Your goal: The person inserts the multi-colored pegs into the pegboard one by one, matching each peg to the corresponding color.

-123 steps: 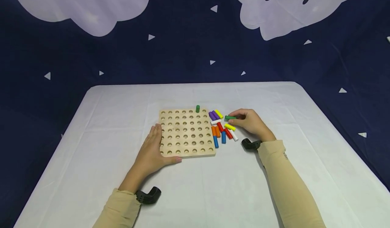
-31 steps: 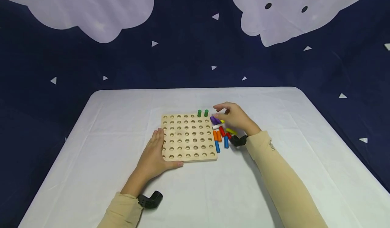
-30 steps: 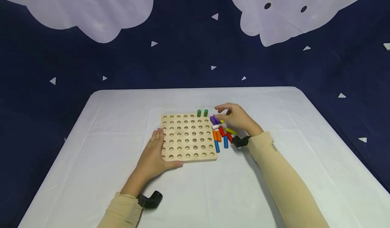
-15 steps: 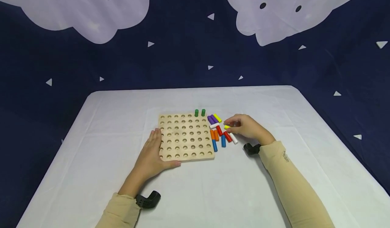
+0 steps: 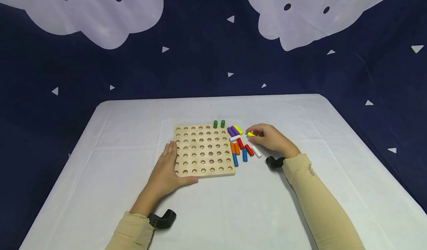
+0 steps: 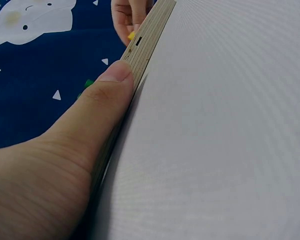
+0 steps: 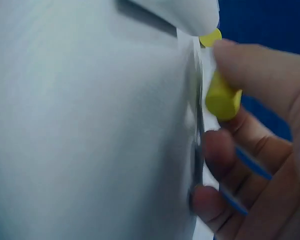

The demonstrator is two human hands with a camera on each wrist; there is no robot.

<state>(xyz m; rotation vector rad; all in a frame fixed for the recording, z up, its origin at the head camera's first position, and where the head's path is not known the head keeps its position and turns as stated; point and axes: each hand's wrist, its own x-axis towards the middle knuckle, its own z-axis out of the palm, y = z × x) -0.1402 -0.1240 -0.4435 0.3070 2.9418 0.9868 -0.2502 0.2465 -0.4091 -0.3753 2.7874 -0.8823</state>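
A person in tan sleeves [image 5: 321,201] works at a white-covered bench [image 5: 213,209], the right hand [image 5: 271,138] pinching a yellow peg [image 5: 250,134] between thumb and fingers. The grasped peg is to the right of a wooden board [image 5: 198,150] drilled with rows of holes, near a cluster of loose pegs. The left hand [image 5: 166,168] lies relaxed against the board's corner, straight fingers along its left side and thumb along its near edge. In the far row, 2 green pegs [image 5: 215,124] stand upright at the right end. Lying between board and right hand are 2 purple pegs [image 5: 231,132], 1 loose yellow peg [image 5: 238,130], 2 white pegs [image 5: 256,152], 2 red pegs [image 5: 249,150], 2 orange pegs [image 5: 232,148] and 2 blue pegs [image 5: 245,155]. A navy backdrop [image 5: 197,72] with clouds and small white triangles hangs behind.
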